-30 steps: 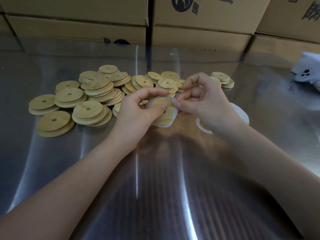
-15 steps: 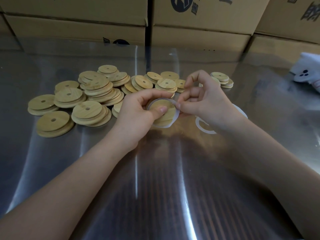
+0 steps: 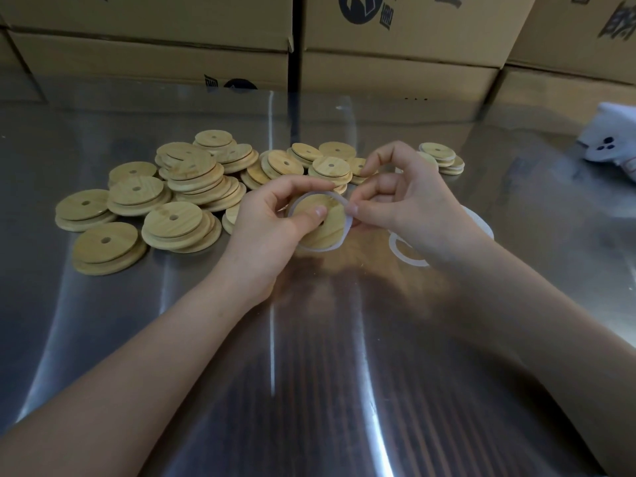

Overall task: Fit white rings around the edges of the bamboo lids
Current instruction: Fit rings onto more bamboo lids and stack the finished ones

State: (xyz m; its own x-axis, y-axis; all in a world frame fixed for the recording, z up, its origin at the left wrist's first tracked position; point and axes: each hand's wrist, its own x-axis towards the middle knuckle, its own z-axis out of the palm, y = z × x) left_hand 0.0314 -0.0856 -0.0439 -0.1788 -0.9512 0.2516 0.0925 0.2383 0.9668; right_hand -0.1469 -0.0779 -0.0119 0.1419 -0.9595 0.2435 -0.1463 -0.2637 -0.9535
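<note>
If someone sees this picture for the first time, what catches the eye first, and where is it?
First come the two hands in the middle: the left hand grips a bamboo lid while the right hand pinches a white ring at the lid's right edge. Next is the pile of bamboo lids on the shiny metal table, behind and left of the hands. Spare white rings lie under the right hand.

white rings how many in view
3: first ring on the held lid, second ring on the table under the right hand, third ring right of it. More may be hidden.
</note>
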